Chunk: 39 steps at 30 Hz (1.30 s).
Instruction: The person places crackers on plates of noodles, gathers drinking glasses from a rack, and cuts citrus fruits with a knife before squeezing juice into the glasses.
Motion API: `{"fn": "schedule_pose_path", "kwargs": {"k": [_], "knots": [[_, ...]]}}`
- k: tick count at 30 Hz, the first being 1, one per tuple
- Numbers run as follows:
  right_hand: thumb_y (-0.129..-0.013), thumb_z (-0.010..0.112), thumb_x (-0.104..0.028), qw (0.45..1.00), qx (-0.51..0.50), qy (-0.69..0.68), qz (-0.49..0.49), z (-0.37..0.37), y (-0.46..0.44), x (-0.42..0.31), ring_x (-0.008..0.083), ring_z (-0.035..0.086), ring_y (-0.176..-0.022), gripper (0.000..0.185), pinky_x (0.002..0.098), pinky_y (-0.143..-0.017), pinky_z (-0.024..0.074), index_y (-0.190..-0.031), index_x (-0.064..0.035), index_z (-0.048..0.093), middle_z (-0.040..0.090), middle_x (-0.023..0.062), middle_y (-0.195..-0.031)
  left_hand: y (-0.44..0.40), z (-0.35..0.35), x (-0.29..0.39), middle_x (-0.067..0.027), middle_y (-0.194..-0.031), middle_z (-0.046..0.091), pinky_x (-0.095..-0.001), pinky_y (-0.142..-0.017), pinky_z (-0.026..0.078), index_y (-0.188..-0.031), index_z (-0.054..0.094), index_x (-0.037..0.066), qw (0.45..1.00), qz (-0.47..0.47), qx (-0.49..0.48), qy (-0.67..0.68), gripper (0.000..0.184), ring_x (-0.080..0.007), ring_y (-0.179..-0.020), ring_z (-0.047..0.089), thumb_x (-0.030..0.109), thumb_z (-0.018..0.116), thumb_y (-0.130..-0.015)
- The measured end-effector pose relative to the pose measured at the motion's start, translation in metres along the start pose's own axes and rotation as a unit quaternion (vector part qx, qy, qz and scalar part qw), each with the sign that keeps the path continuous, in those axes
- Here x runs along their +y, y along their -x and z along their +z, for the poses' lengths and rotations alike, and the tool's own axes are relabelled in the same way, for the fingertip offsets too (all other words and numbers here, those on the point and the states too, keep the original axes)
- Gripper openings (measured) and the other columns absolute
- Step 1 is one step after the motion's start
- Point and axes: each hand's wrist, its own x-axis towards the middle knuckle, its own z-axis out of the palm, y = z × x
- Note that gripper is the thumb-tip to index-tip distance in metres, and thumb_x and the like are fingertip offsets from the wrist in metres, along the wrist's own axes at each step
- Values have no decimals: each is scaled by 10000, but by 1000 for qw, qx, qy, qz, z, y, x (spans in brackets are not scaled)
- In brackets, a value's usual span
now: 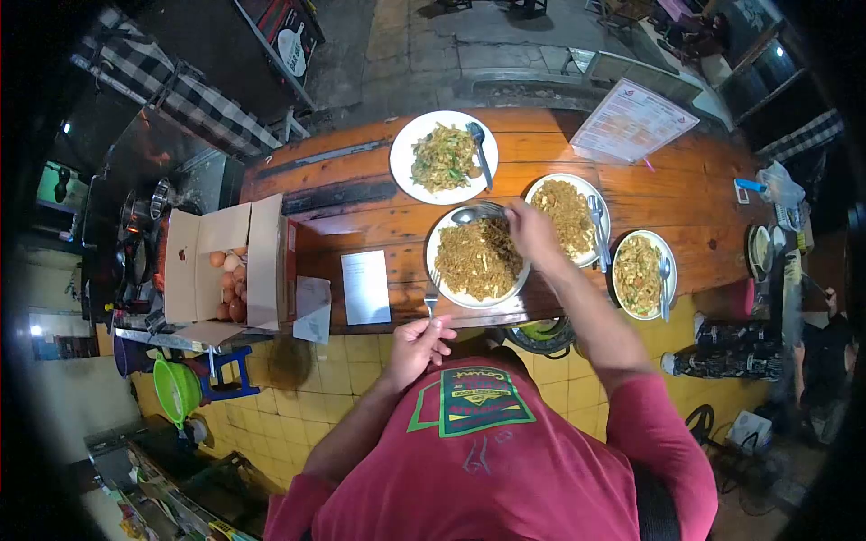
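My left hand (419,347) is closed on the handle of a fork (431,296), whose tines rest at the near left rim of a plate of fried rice (474,261). Over the far right of that plate, my right hand (534,233) grips a spoon (469,215) by its handle, the bowl pointing left. To the right stands a second plate of fried rice (564,212), with cutlery (598,230) lying on its right side. Behind is a larger plate of noodles (442,158) with a spoon (481,149) on it.
On the wooden table (347,185) are a white paper slip (365,287) and a cardboard box (262,261) of eggs (233,287) at left. Another food plate (642,270) stands at right, a menu stand (631,122) behind. A green basin (176,388) sits lower left.
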Motion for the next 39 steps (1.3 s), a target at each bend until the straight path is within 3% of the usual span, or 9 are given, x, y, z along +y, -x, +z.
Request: {"fn": "schedule_pose_path", "kwargs": {"k": [15,17,21,24,26,28,32,35,39], "knots": [[-808,570,-112,976,-34,128,-172,63,-44,17,345,614,-855,91,454,-767,492,-848,-66,637,639,159,-863,32,-23,-14,-85,-902,662,-187,-507,455,-1228,563,-10,998,-5,63,18,391,-56,-585,544,292,443,-1011],[-840,600,-125,986,110,-31,-121,40,-24,-2,322,611,-803,98,406,-738,501,-894,-59,648,640,159,-876,32,-28,-15,-76,-878,658,-188,-502,445,-1221,566,-7,999,1,32,2,395,-54,-569,529,299,425,-1016],[-900,619,-209,888,-171,-402,146,3,80,-59,197,607,-848,207,314,-798,488,-966,-19,668,649,100,-885,22,-33,-8,-61,-811,642,-193,-495,422,-1181,592,7,987,50,-106,-108,390,-52,-518,481,306,396,-1025],[-959,549,-232,833,-206,-510,61,24,169,-91,146,600,-886,270,309,-772,499,-903,0,676,665,77,-902,23,-25,4,-40,-770,635,-198,-493,418,-1141,613,20,950,26,-249,-190,377,-55,-515,484,312,408,-1020],[-978,510,-220,842,-40,-493,214,40,225,-106,163,606,-747,296,316,-707,499,-831,1,640,649,64,-800,20,-23,-3,-28,-744,631,-199,-490,415,-1120,621,19,915,-20,-333,-226,359,-56,-522,498,305,432,-1013],[-990,486,-246,652,241,-658,290,74,275,-103,160,624,-730,280,319,-694,533,-880,-15,598,632,82,-768,30,-27,-17,-16,-732,626,-217,-514,437,-1069,642,19,889,-102,-378,-238,328,-62,-563,528,277,449,-1004],[-984,484,-329,544,337,-690,339,75,376,-167,171,663,-732,289,289,-664,565,-977,-47,550,659,108,-896,60,-13,-62,-49,-696,645,-208,-513,419,-1016,646,9,758,-71,-526,-378,347,-65,-556,521,301,459,-1003],[-991,485,-283,720,334,-556,246,108,441,-201,139,594,-763,255,263,-660,501,-995,-44,575,642,81,-958,93,12,-99,-49,-679,649,-207,-521,419,-1018,652,12,721,-125,-581,-356,342,-66,-540,510,291,454,-1006],[-1006,446,-241,504,545,-607,284,115,549,-243,151,620,-804,211,290,-670,528,-1013,-54,543,631,68,-941,161,58,-122,-53,-727,675,-212,-526,423,-1044,653,10,587,-138,-655,-454,321,-63,-529,504,263,459,-1005]]}}
